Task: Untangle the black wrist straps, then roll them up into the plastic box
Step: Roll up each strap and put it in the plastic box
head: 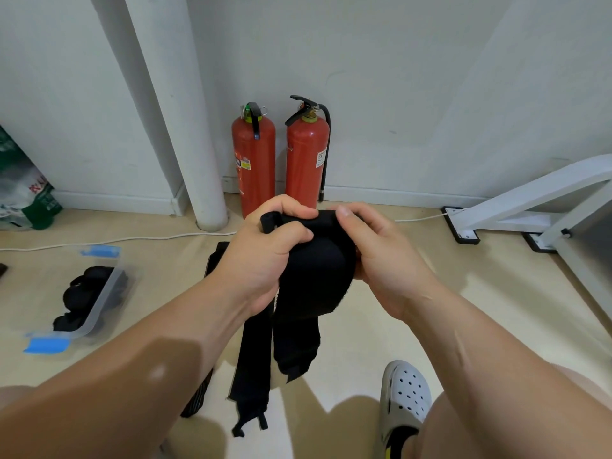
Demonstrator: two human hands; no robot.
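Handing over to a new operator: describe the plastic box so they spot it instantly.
Start at the white pipe by the wall and look down-left along the floor. The plastic box sits there. It alone is clear, with blue latches and black straps inside.

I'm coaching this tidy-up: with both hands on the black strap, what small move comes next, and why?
Probably roll the black wrist strap one more turn, taking up its hanging tails. The left hand and right hand grip its partly rolled top, but the tails dangle long below, so it seems too loose yet for the plastic box on the floor, which holds rolled straps.
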